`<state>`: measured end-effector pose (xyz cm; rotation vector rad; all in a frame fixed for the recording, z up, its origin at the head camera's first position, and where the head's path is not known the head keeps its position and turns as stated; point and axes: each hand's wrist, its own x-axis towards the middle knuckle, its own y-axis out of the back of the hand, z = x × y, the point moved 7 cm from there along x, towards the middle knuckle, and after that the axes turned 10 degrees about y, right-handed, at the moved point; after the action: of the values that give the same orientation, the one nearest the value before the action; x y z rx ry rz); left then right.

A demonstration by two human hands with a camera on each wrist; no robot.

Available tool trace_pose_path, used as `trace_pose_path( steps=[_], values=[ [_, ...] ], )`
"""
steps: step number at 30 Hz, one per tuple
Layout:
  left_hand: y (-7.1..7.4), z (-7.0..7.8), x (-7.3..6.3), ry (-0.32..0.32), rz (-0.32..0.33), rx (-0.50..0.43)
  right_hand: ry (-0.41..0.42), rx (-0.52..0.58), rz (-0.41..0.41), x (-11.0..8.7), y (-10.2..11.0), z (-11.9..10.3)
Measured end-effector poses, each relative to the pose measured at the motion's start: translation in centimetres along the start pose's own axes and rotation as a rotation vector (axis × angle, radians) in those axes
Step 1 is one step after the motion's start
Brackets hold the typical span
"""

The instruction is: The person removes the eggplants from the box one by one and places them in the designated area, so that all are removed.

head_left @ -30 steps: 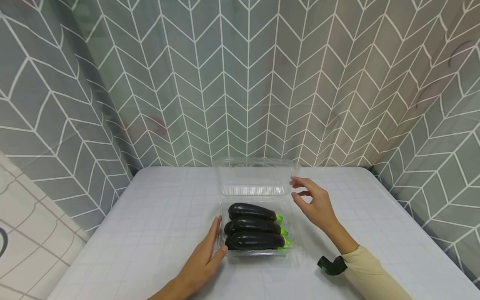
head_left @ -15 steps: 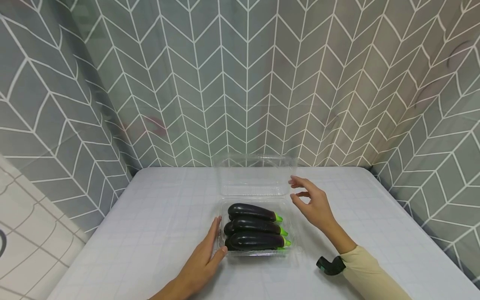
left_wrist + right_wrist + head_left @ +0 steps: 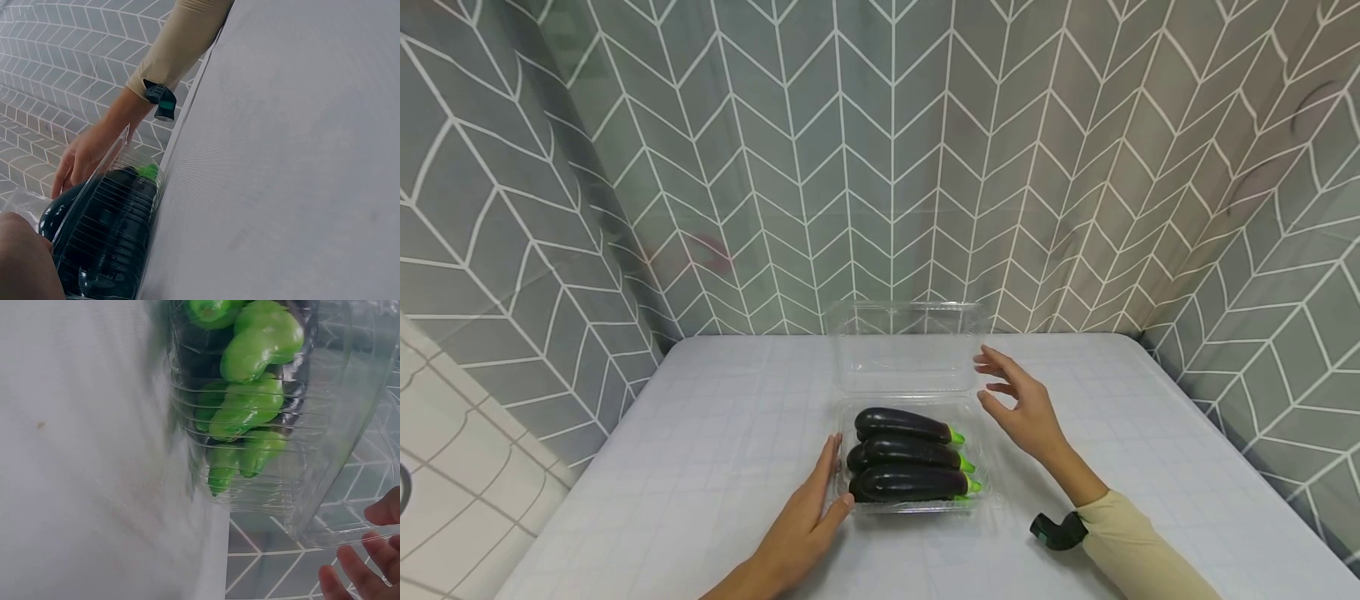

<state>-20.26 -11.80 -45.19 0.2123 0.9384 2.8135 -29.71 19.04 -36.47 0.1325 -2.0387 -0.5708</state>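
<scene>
A clear plastic clamshell container (image 3: 917,506) holds several dark eggplants (image 3: 910,482) with green stem ends, laid side by side. Its hinged lid (image 3: 910,358) stands raised at the far side. My left hand (image 3: 801,525) rests along the container's left side, fingers extended and thumb at the near corner. Beside the lid's right edge is my right hand (image 3: 1026,408), fingers slightly bent and thumb apart from them. In the right wrist view, the lid's edge passes between the right thumb (image 3: 384,509) and fingers (image 3: 356,575); firm contact is hard to judge.
The container stands on a white-covered table (image 3: 730,417). A black band (image 3: 1060,531) is on the right wrist. Grey curtains with a white chevron pattern (image 3: 895,167) surround the table's back and sides. White tiles (image 3: 467,467) show at the left.
The lid has swung upward from leaning further back to nearly upright. My right hand has shifted slightly up and left along with it. My left hand and the eggplants have stayed put.
</scene>
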Motion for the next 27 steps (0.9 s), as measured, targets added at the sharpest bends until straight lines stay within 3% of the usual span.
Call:
trace_pose_path(
  steps=[20,27],
  values=[
    [0.2,0.1,-0.2,-0.036,0.019,-0.005,-0.056,0.081,-0.072,-0.4,-1.5,1.5],
    [0.1,0.0,-0.1,-0.017,0.003,-0.004,-0.113,0.058,-0.125,-0.7,-1.8,2.0]
  ],
)
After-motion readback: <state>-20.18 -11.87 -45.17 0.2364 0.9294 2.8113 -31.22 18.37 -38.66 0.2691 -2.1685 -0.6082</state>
